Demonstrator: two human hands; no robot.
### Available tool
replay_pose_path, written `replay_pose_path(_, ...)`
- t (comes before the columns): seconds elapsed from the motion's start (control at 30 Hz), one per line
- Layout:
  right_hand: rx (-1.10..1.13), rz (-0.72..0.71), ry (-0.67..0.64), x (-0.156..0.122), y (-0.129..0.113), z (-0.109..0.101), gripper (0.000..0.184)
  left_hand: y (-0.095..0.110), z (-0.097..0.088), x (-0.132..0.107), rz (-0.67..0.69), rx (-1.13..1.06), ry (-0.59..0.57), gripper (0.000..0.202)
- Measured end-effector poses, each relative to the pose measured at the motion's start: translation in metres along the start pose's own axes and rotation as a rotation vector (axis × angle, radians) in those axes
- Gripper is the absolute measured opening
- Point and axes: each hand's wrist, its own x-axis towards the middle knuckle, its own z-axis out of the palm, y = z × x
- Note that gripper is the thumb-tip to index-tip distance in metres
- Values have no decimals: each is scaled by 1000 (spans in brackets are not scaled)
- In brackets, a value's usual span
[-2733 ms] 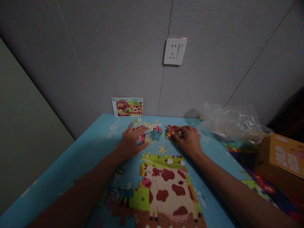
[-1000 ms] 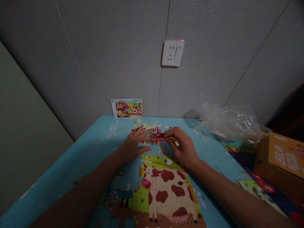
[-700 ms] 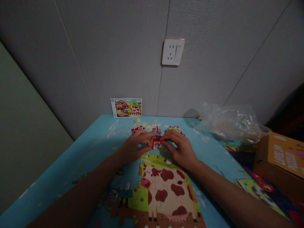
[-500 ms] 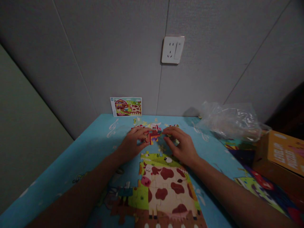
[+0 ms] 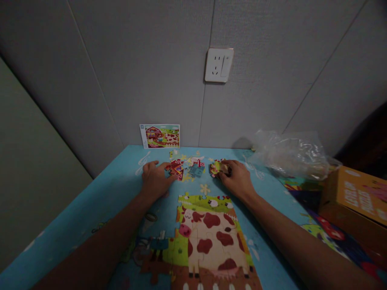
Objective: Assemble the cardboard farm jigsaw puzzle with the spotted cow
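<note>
My left hand (image 5: 155, 178) is at the far left of the loose puzzle pieces, thumb and forefinger closed about the edge of the red barn pieces (image 5: 177, 170). To the right, my right hand (image 5: 238, 179) has its thumb and fingers curled round a few green and brown puzzle pieces (image 5: 216, 168). Between the hands lie more loose pieces, one with a small red barn (image 5: 198, 164). Nearer me is a joined puzzle section (image 5: 211, 229) showing a spotted cow on grass. Its left edge is uneven, and my left forearm covers part of that side.
A picture card (image 5: 161, 136) of the farm scene leans on the wall. At the right are a clear plastic bag (image 5: 293, 155) and an orange puzzle box (image 5: 359, 193). A blue patterned cloth (image 5: 111, 189) covers the table. A socket (image 5: 219, 65) is on the wall.
My hands have moved apart, the left to the left and the right slightly to the right. The red barn pieces have shifted left, and the pieces between the hands are now exposed.
</note>
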Motion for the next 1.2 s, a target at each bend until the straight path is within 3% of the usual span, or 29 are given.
replay_pose_path(0.27, -7, 22, -6, 1, -2, -4, 34, 1, 2, 0, 17, 7, 35, 46)
replay_pose_path(0.43, 64, -18, 65, 3, -3, -7, 33, 4, 0, 0, -1, -7, 57, 51)
replay_pose_path(0.5, 136, -81, 103, 2, -6, -10, 30, 8, -5, -1, 40, -56, 85, 52)
replay_pose_path(0.6, 297, -266, 122, -4, -16, -13, 25, 18, -13, -3, 267, -236, 75, 61)
replay_pose_path(0.7, 423, -492, 53, -14, -28, -15, 26, 26, -19, -9, 476, -400, -66, 70)
replay_pose_path(0.8, 468, -606, -16, -20, -36, -17, 28, 30, -20, -14, 512, -491, -171, 63)
replay_pose_path(1.0, 459, -593, -46, -21, -40, -22, 34, 28, -18, -15, 559, -565, -127, 29)
replay_pose_path(1.1, 348, -513, -13, -18, -34, -17, 49, 24, -18, -10, 472, -519, -26, 30)
replay_pose_path(1.2, 151, -297, 65, -13, -22, -8, 55, 18, -17, -3, 327, -411, 70, 38)
